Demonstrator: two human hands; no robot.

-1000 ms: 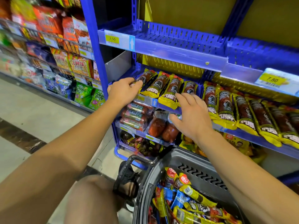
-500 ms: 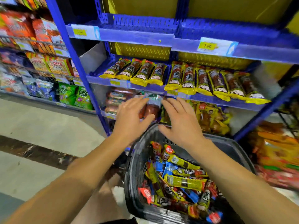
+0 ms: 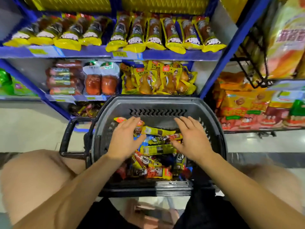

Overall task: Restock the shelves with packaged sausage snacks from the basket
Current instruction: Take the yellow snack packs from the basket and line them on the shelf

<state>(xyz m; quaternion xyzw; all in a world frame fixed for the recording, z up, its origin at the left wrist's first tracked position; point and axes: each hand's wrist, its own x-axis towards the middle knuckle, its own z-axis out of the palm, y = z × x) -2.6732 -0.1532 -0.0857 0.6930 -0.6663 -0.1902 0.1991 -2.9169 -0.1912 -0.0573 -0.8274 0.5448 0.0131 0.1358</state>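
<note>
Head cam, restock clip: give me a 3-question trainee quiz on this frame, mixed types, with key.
1. True or false: the left hand already holds a snack pack.
2. Multiple choice: where is the right hand? A) on the top shelf B) over the basket C) on the floor
3. Fill in: the sausage packs lined along the upper shelf have ____ bottom edges.

Key
1. False: its fingers are spread over the snacks and grip nothing.
2. B
3. yellow

A shop: blue shelves [image 3: 165, 55] of packaged snacks [image 3: 153, 32] with price labels [image 3: 119, 54].
</note>
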